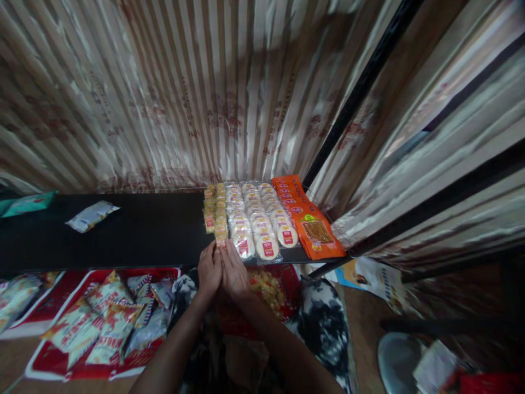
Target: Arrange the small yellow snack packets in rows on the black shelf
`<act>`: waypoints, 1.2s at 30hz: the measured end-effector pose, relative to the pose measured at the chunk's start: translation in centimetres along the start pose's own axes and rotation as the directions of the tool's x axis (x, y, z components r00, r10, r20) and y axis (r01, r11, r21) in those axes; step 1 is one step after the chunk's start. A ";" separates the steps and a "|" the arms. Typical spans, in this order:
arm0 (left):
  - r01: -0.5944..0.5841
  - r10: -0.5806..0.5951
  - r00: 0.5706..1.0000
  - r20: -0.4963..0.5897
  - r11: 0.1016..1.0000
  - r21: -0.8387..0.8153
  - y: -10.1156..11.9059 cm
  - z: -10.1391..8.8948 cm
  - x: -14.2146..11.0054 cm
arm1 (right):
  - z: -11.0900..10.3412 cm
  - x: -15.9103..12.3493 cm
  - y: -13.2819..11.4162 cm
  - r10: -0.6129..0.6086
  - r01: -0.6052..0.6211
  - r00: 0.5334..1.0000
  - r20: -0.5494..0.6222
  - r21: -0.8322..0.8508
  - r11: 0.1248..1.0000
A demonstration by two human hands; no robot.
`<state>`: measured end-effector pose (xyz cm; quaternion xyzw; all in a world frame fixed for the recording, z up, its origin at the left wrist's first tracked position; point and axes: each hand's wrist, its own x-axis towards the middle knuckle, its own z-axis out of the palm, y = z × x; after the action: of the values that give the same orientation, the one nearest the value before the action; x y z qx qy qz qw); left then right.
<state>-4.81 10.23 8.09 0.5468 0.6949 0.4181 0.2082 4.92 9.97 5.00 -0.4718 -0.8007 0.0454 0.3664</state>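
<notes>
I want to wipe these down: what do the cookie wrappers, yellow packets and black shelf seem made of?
Cookie wrappers: thin, clear, glossy film, likely plastic; the cookies show through and edges glint.
Yellow packets: slightly shiny, perhaps plastic film; pale highlights, but blurred.
Black shelf: smooth, dull; painted metal or board, its even surface settles neither.

Left grip [210, 269] and right grip [235, 272] meet at yellow packets [221, 210] on the counter [135, 235], left of the round crackers [257, 218].
</notes>
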 end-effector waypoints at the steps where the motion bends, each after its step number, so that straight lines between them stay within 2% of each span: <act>1: -0.009 0.009 1.000 -0.001 1.000 0.009 0.0 0.0 0.0 | 0.0 0.0 0.0 -0.004 0.004 1.000 -0.003 0.002 1.000; 7: -0.070 0.070 0.997 -0.017 0.997 0.046 -0.2 0.2 0.1 | -0.1 0.0 0.1 -0.034 0.033 0.999 -0.027 -0.023 0.999; 14: -0.086 0.086 0.996 -0.025 0.996 0.030 -0.6 0.5 -0.2 | -0.8 0.2 0.0 -0.017 0.018 1.000 0.017 -0.054 0.998; 19: -0.085 0.091 0.989 -0.119 0.995 0.057 -1.1 0.2 -1.2 | -1.8 -0.3 -0.3 -0.017 0.017 1.000 0.004 -0.060 0.998; 23: -0.151 0.168 0.969 -0.183 0.983 0.099 -1.6 0.1 -2.7 | -2.4 -1.3 -0.5 -0.043 0.043 0.999 -0.005 -0.055 0.998; 29: -0.276 0.296 0.949 -0.111 0.947 0.165 -1.9 0.3 -4.5 | -1.8 -3.2 -0.9 -0.053 0.051 0.997 -0.052 -0.049 0.998; 36: -0.300 0.318 0.946 -0.067 0.934 0.197 -1.6 0.0 -4.1 | -1.7 -3.4 -1.2 -0.043 0.042 0.998 -0.037 -0.018 0.999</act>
<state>-4.43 6.31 6.13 0.6450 0.6453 0.4058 0.0542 6.13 6.17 4.91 -0.4586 -0.8039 0.0217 0.3781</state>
